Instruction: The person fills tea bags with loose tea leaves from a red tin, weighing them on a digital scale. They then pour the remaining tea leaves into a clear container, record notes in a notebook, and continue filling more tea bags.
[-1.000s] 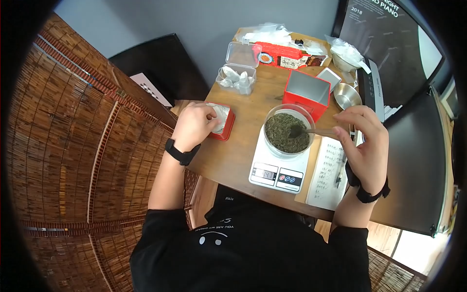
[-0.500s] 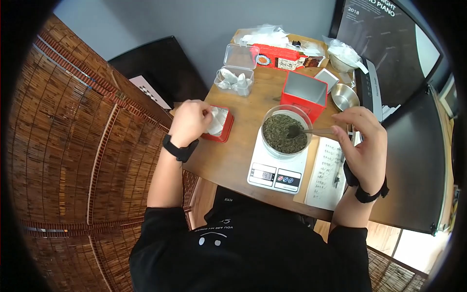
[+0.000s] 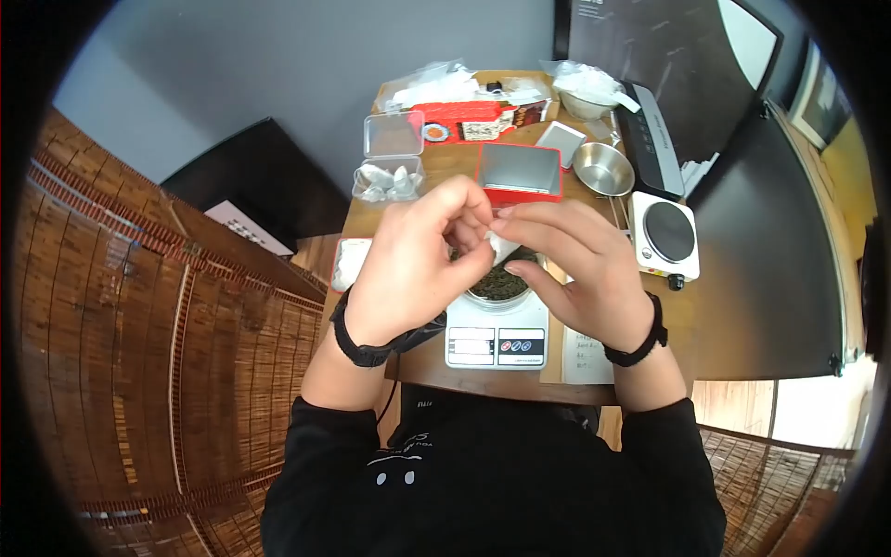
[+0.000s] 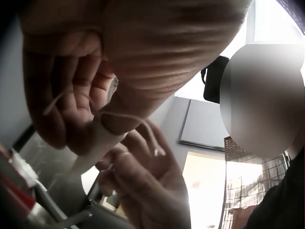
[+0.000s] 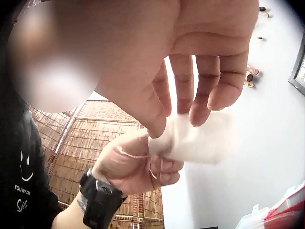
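Observation:
A small white pouch [image 3: 502,248] with a thin string [image 4: 143,121] is held above a clear round container of dark dried leaves [image 3: 498,284]. My left hand [image 3: 422,265] pinches the pouch at its string end between thumb and fingers. From the other side, my right hand [image 3: 589,269] touches the pouch with its thumb and fingertips bent around it. In the right wrist view the pouch [image 5: 202,140] hangs flat and pale between both hands. Under the container is a white scale [image 3: 497,345], its display unreadable. My hands partly hide the container.
A red tin [image 3: 522,196] stands behind the container. Left of it are a clear box of white pouches [image 3: 388,180] and a red-rimmed tray [image 3: 338,264]. To the right are a metal bowl [image 3: 603,170], a small hotplate [image 3: 665,232] and a written sheet [image 3: 587,360].
My left hand has left the red-rimmed tray with a pouch and moved right. My right hand no longer holds the spoon and has come to the pouch. The head view has shifted.

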The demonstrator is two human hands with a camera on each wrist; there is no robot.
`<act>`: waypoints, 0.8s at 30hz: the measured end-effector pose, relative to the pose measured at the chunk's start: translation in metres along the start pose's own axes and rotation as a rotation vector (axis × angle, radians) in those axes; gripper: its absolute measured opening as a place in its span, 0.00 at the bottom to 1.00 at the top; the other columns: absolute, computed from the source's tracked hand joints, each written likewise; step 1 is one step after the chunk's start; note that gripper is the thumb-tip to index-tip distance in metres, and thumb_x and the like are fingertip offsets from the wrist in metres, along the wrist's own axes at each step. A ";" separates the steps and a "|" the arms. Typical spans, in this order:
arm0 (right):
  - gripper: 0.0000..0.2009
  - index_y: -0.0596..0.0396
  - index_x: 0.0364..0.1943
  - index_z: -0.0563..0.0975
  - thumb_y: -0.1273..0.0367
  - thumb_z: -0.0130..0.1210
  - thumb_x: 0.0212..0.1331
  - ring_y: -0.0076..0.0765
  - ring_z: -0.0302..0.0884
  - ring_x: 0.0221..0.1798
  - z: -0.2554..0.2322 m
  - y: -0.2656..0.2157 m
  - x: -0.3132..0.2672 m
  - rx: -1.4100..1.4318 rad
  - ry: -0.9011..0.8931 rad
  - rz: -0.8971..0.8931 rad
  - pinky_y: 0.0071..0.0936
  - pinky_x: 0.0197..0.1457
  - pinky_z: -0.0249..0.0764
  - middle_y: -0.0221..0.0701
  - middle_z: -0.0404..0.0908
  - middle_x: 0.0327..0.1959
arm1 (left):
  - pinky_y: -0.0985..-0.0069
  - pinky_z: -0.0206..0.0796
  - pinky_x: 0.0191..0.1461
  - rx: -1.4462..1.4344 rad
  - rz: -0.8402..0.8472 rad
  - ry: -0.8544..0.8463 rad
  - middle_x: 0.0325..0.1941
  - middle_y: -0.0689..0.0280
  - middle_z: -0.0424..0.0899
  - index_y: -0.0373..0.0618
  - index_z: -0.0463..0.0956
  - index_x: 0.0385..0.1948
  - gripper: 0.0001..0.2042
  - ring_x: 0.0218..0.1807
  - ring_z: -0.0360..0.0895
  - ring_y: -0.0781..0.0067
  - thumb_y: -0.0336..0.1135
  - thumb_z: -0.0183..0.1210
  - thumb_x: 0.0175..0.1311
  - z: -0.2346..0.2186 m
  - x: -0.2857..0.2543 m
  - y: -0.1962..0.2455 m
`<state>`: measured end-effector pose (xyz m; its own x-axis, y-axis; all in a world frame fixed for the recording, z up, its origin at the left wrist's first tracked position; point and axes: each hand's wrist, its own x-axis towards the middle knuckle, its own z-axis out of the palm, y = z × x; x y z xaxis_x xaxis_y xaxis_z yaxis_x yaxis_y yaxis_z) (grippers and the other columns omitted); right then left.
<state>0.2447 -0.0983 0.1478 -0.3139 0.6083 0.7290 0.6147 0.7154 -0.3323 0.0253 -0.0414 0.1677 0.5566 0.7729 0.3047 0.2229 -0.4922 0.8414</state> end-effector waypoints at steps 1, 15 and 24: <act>0.22 0.48 0.55 0.85 0.75 0.72 0.54 0.43 0.86 0.49 0.000 0.002 -0.001 0.000 -0.007 0.002 0.38 0.51 0.84 0.31 0.87 0.51 | 0.81 0.74 0.46 -0.006 0.023 -0.051 0.39 0.69 0.84 0.37 0.76 0.44 0.10 0.43 0.81 0.84 0.16 0.62 0.65 0.001 0.004 0.004; 0.22 0.42 0.60 0.83 0.69 0.71 0.61 0.39 0.86 0.32 -0.003 0.010 0.000 0.042 0.014 0.236 0.35 0.35 0.82 0.30 0.88 0.38 | 0.85 0.70 0.43 -0.106 -0.031 0.117 0.36 0.69 0.90 0.37 0.78 0.57 0.16 0.39 0.81 0.88 0.17 0.61 0.69 0.020 0.035 -0.013; 0.14 0.49 0.47 0.86 0.72 0.75 0.58 0.34 0.88 0.35 -0.006 0.020 -0.005 0.086 0.050 0.345 0.31 0.32 0.83 0.31 0.87 0.38 | 0.71 0.75 0.64 -0.400 0.177 0.018 0.56 0.60 0.88 0.39 0.79 0.56 0.16 0.58 0.84 0.73 0.26 0.69 0.70 0.026 0.044 -0.041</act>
<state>0.2624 -0.0891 0.1412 -0.0612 0.8028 0.5931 0.6142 0.4987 -0.6116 0.0613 0.0026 0.1355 0.5431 0.6994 0.4646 -0.2040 -0.4268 0.8810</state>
